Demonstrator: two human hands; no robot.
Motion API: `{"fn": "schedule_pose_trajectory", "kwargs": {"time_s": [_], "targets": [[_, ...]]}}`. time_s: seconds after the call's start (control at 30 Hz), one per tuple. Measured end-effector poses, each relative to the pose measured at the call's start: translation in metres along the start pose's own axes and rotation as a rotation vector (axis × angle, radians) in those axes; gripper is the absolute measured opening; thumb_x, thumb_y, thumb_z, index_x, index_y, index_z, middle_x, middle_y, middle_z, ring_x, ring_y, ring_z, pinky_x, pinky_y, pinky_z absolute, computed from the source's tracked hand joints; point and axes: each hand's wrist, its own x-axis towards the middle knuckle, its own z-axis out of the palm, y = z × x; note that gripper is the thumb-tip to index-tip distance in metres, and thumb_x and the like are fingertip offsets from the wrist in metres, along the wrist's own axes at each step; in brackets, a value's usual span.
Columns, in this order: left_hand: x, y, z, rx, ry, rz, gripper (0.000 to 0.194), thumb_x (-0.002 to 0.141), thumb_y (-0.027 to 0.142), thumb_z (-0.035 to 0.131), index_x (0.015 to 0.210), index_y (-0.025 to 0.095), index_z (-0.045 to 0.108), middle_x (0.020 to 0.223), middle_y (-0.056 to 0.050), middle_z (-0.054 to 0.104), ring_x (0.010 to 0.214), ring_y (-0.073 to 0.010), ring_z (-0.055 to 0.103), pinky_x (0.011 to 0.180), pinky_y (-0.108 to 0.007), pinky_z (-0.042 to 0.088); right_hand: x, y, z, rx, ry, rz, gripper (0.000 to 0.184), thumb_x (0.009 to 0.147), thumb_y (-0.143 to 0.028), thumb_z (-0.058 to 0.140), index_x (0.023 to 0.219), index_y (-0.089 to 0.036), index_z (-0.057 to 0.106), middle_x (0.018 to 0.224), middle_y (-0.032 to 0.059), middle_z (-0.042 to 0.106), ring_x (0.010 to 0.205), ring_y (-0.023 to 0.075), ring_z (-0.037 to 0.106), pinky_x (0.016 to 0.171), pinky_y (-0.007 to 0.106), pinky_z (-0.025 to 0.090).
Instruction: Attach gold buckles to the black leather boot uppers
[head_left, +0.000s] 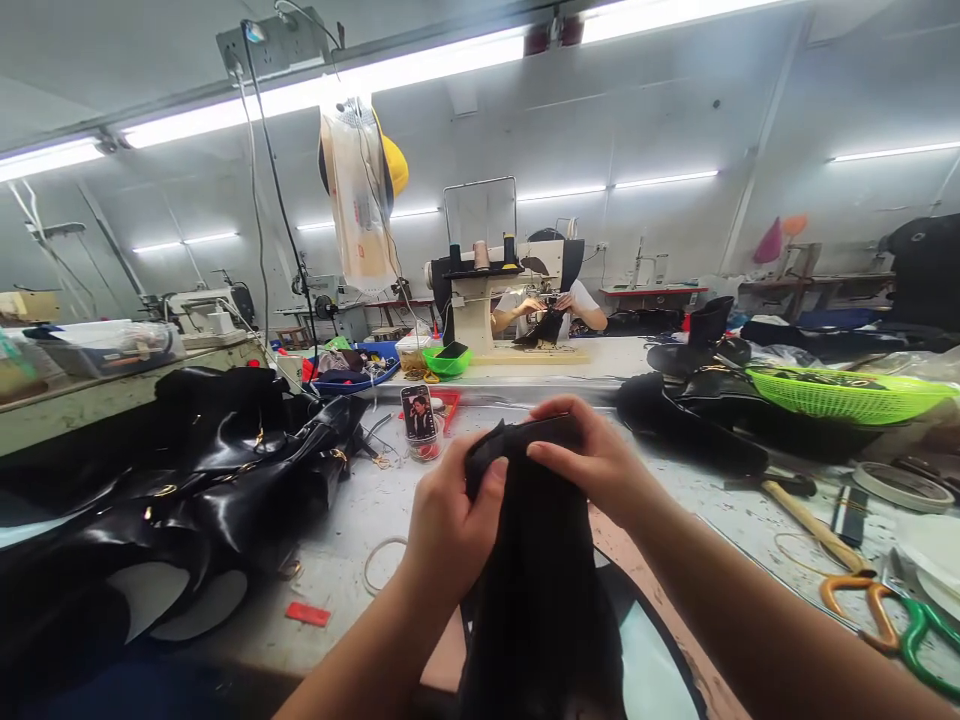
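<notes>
A single head-worn camera looks forward and slightly down across a cluttered worktable (352, 520), close enough that the wearer's forearms enter from the bottom edge. The wide lens bends the ceiling lights (330, 90) along the top of the frame; a sewing machine (487, 290) sits mid-frame, farther off.

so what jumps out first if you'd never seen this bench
Both hands, left hand and right hand, pinch the top edge of a black fabric piece at centre. A heap of glossy black leather parts lies to the left. A lime green basket sits at right.
</notes>
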Motion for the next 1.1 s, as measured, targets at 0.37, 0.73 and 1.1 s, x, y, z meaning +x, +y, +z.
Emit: {"fn": "schedule_pose_trajectory", "kwargs": {"time_s": [0.37,0.73,1.1], "targets": [[-0.005,-0.001,0.009,-0.336,0.026,-0.046,0.042,0.065,0.029,0.072,0.102,0.022,0.052,0.090,-0.001,0.062,0.081,-0.0170,0.061,0.073,-0.029,0.049,-0.026,0.001,0.000,0.154,-0.231,0.107,0.052,0.060,-0.043,0.074,0.105,-0.020,0.060,0.094,0.0050,0.066,0.090,0.0260,0.061,0.078,0.040,0.049],[-0.009,0.019,-0.016,0.072,-0.165,0.342,0.034,0.069,0.032,0.072,0.097,0.022,0.056,0.117,-0.010,0.052,0.109,-0.0260,0.052,0.084,-0.037,0.048,-0.053,-0.015,-0.002,-0.133,-0.008,0.102,0.020,0.063,-0.028,0.071,0.079,-0.018,0.065,0.072,-0.0003,0.066,0.067,0.0183,0.059,0.060,0.028,0.047],[-0.011,0.061,-0.035,0.356,-0.313,0.533,0.024,0.078,0.032,0.063,0.100,0.022,0.060,0.105,-0.006,0.064,0.093,-0.0191,0.061,0.082,-0.030,0.049,-0.083,-0.038,-0.001,-0.228,0.014,-0.039,0.017,0.067,-0.027,0.071,0.083,-0.023,0.066,0.077,-0.0013,0.067,0.071,0.0180,0.061,0.066,0.028,0.050]]}}
